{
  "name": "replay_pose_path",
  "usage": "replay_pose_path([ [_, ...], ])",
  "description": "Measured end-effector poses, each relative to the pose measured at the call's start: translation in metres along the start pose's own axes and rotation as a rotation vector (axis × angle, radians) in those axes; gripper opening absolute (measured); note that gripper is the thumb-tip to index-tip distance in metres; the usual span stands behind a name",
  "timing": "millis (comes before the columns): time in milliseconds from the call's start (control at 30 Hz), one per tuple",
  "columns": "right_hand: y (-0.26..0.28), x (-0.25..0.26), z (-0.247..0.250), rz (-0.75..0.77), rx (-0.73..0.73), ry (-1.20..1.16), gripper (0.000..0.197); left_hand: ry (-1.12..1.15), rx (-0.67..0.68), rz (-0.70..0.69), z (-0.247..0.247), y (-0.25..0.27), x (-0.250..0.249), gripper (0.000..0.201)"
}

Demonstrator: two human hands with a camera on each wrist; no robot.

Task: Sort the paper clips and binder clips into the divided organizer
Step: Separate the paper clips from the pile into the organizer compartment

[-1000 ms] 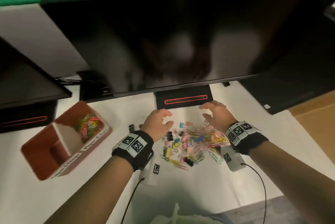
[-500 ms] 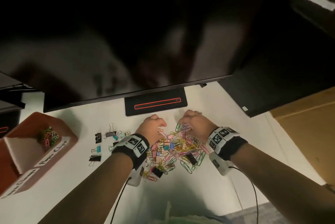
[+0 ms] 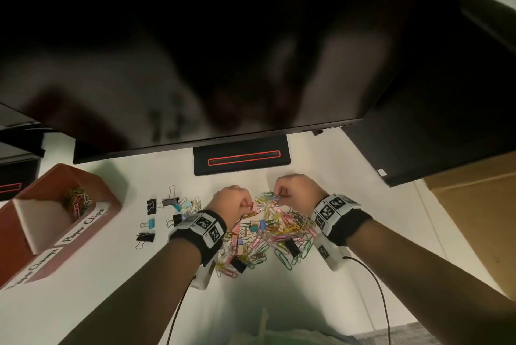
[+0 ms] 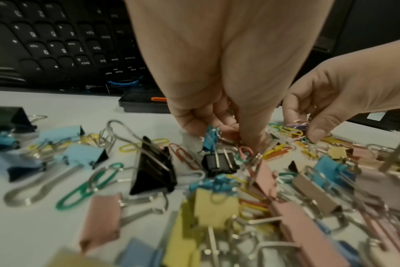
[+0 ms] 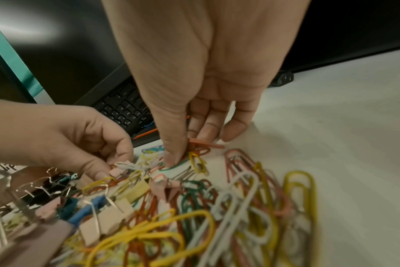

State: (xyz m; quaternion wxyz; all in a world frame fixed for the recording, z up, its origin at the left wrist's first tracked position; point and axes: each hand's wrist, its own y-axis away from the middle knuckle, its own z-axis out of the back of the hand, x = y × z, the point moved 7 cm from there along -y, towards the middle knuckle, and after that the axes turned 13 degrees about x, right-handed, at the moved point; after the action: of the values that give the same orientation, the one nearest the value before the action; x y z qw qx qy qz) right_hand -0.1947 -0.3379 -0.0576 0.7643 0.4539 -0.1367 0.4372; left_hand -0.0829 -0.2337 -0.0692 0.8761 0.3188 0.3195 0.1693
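A: Both hands are working the far edge of the mixed pile of clips on the white desk. Left hand is at the pile's 11 o'clock, fingers curled down, thumb and fingertips pinching into the tangle; a pink paper clip is sitting right at the fingertips.

B: And the right?

A: Right hand is at the pile's 1 o'clock, thumb and curled fingers pinching a small bunch of paper clips. How many, I cannot tell.

B: Organizer?

A: The red divided organizer is lying at 9 o'clock from the pile, well apart. Its far compartment is holding coloured paper clips; the label beside it is reading "Paper Clips".

B: Anything between?

A: Loose binder clips, black and blue, are lying scattered between organizer and pile. At 12 o'clock a monitor base is showing a red outline.
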Motion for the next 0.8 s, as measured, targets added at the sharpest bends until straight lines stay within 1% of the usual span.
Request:
replay_pose_path([
  [133,0.001,-0.003,-0.002,-0.022,0.009,-0.041,0.027,-0.033,0.012,0.0,0.0,0.0,-0.002,0.01],
  [267,0.0,-0.003,-0.005,-0.043,0.036,0.034,0.018,-0.034,-0.018,0.01,0.005,0.004,0.0,0.008],
  [333,-0.001,-0.003,-0.006,-0.054,0.041,0.052,0.02,0.042,-0.041,0.015,0.01,0.008,0.003,0.006],
  [433,-0.001,-0.002,-0.005,-0.056,0.032,0.061,0.021,0.165,-0.071,0.003,0.019,0.015,0.006,0.014],
  [500,0.0,-0.002,-0.003,-0.053,0.025,0.045,0.019,0.193,-0.078,0.003,0.022,0.019,0.007,0.017],
  [600,0.0,-0.001,0.001,-0.042,0.007,0.008,0.015,0.159,-0.038,0.021,0.019,0.019,0.008,0.02],
  [700,0.001,0.002,0.008,-0.037,-0.022,-0.008,0.015,0.074,0.016,0.056,0.009,0.014,0.006,0.022],
  [800,0.003,0.004,0.013,-0.033,-0.049,-0.023,0.018,0.021,0.005,0.075,0.002,0.008,0.0,0.019],
])
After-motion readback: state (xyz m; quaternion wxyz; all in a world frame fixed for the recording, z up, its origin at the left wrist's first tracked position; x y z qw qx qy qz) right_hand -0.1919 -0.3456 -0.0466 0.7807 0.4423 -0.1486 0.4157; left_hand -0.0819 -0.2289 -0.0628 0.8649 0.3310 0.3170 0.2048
